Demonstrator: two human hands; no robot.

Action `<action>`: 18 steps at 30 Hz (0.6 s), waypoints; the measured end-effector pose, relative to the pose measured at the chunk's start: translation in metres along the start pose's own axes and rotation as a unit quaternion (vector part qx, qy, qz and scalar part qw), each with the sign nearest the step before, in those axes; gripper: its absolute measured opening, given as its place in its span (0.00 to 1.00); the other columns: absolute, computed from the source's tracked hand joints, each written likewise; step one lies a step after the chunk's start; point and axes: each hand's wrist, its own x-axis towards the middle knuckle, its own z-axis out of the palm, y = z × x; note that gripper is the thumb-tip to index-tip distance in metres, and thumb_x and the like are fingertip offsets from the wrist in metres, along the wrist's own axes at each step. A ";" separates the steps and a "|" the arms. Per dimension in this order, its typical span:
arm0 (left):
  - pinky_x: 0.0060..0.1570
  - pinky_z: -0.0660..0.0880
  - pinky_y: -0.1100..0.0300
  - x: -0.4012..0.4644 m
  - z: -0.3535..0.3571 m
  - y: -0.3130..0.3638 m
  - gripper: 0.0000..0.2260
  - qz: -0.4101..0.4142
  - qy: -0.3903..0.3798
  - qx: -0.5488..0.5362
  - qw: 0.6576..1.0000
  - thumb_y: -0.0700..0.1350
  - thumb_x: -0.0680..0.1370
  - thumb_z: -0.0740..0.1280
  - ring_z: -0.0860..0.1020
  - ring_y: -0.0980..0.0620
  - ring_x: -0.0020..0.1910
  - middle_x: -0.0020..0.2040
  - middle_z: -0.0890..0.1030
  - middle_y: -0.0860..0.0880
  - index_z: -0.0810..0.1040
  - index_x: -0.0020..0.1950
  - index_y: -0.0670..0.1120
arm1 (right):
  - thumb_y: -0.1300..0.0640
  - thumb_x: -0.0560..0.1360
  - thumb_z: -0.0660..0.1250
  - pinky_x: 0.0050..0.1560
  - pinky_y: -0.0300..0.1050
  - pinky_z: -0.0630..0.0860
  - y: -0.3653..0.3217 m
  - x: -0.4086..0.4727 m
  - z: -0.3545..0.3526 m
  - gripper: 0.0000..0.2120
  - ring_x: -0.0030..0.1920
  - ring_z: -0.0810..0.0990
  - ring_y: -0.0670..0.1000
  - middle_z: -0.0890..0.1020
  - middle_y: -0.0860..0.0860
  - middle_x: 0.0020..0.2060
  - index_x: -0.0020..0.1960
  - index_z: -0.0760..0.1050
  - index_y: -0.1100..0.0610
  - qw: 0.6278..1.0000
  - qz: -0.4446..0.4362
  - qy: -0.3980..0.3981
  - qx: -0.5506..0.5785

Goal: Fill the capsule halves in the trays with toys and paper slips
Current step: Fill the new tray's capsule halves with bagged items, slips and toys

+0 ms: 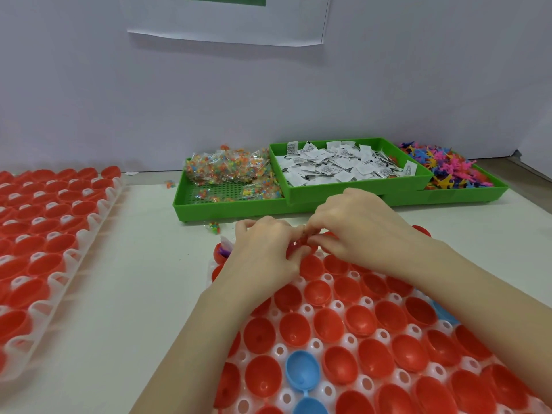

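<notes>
Head view: the left hand (263, 249) and the right hand (358, 231) meet fingertip to fingertip over the far edge of the near white tray (337, 306), both with fingers curled in a pinch above a red capsule half (301, 243) in the tray's far row; what they pinch is too small and too hidden to name, so whether it is a toy or a slip cannot be told. The half under the fingers lies directly below and between the two hands, neither hand clearly nearer. At the tray's far left corner one capsule half (222, 251) already shows contents; the rows nearer the onlooker stand open and unfilled, red save for blue halves (301, 375) toward the near edge. Supplies lie beyond the hands toward the table's far edge, in a row of green bins: bagged bead toys (230, 168) at left, paper slips (337, 165) in the middle bin, straight ahead of the right hand, and loose coloured figures (439, 165) at right. A second tray of red halves (50, 228) lies along the table's left edge, well apart from both hands. By this judgement filling has barely begun, and the next reach runs forward, the slips nearer the right hand, the beads nearer the left.
</notes>
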 end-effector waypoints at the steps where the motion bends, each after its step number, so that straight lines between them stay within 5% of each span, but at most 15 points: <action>1: 0.40 0.51 0.57 0.000 0.000 -0.001 0.08 0.001 0.000 0.001 1.000 0.49 0.77 0.63 0.70 0.54 0.47 0.30 0.67 0.55 0.68 0.38 0.56 | 0.48 0.77 0.60 0.49 0.43 0.64 0.000 0.000 0.000 0.11 0.52 0.75 0.49 0.81 0.45 0.47 0.53 0.78 0.47 1.000 0.003 0.003 0.009; 4: 0.42 0.51 0.57 0.000 0.000 -0.004 0.04 0.003 0.005 0.003 1.000 0.51 0.77 0.62 0.70 0.54 0.50 0.31 0.69 0.56 0.76 0.47 0.55 | 0.48 0.74 0.65 0.42 0.38 0.60 0.003 -0.001 -0.003 0.10 0.50 0.76 0.46 0.81 0.43 0.46 0.53 0.79 0.46 0.996 0.041 0.011 0.084; 9: 0.46 0.50 0.60 0.000 -0.001 -0.005 0.14 0.007 0.009 0.003 1.000 0.54 0.75 0.64 0.70 0.56 0.56 0.46 0.80 0.57 0.75 0.60 0.57 | 0.49 0.71 0.69 0.42 0.37 0.62 0.005 -0.004 -0.005 0.13 0.46 0.76 0.42 0.81 0.40 0.45 0.56 0.78 0.44 0.990 0.067 -0.002 0.121; 18: 0.60 0.51 0.59 0.000 -0.008 -0.004 0.28 -0.024 -0.004 0.006 1.000 0.59 0.70 0.67 0.67 0.58 0.64 0.58 0.77 0.61 0.67 0.69 0.58 | 0.48 0.71 0.69 0.43 0.37 0.60 0.007 -0.007 -0.009 0.16 0.41 0.70 0.38 0.80 0.38 0.46 0.58 0.75 0.43 0.991 0.075 0.002 0.106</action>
